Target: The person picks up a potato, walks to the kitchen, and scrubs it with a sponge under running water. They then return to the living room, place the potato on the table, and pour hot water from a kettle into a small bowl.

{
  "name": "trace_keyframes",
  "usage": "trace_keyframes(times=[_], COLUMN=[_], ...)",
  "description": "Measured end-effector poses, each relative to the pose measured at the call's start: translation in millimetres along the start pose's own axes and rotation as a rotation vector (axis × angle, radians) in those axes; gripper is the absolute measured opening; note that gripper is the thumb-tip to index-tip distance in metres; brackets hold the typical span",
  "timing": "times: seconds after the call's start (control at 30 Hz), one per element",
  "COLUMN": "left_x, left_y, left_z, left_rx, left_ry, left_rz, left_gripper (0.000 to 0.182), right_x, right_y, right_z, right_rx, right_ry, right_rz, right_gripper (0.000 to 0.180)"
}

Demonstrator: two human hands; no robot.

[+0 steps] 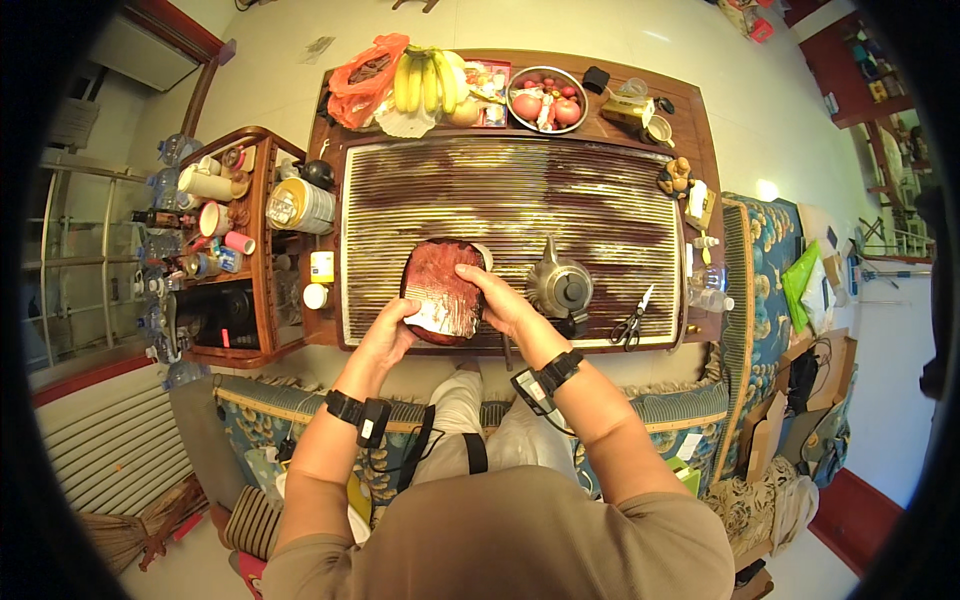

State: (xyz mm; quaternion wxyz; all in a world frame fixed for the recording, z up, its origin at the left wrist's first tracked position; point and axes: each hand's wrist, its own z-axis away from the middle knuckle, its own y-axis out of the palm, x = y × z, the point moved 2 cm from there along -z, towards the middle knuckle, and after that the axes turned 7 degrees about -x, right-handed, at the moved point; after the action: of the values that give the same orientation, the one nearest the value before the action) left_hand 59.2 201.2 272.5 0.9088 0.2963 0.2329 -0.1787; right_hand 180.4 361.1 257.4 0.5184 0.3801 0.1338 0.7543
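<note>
Both hands hold a flat, glossy reddish-brown object (441,279) with rounded corners above the near edge of a slatted tea tray (480,187). What it is made of I cannot tell. My left hand (388,330) grips its lower left side, thumb on the upper face. On the right side, my right hand (501,301) has its thumb laid over the face; the fingers beneath are hidden. A pale rim of something shows behind the object's upper right corner. Right of my right hand stands a metal kettle (559,285) with a dark lid knob. Black-handled scissors (634,321) lie farther right.
Along the table's far side are bananas (427,81), a red plastic bag (367,82) and a steel bowl of fruit (547,71). A figurine (676,178) sits at the tray's right edge. Left are a large canister (304,206) and a wooden cart (262,247). A sofa (652,409) runs behind my legs.
</note>
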Motion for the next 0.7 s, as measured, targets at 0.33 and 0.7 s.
trace_keyframes(times=[0.33, 0.7], left_x=[-9.3, 9.5], left_y=[18.0, 8.6], left_z=[6.4, -6.3], left_rx=[-0.039, -0.053], left_ry=[-0.015, -0.048], left_rz=[-0.145, -0.107], left_gripper=[0.048, 0.064], right_x=[14.7, 10.2], right_y=[-1.2, -3.3], right_z=[3.2, -7.8], right_rx=[0.037, 0.054], right_ry=[-0.130, -0.130], right_rz=[0.032, 0.250], right_gripper=[0.053, 0.055])
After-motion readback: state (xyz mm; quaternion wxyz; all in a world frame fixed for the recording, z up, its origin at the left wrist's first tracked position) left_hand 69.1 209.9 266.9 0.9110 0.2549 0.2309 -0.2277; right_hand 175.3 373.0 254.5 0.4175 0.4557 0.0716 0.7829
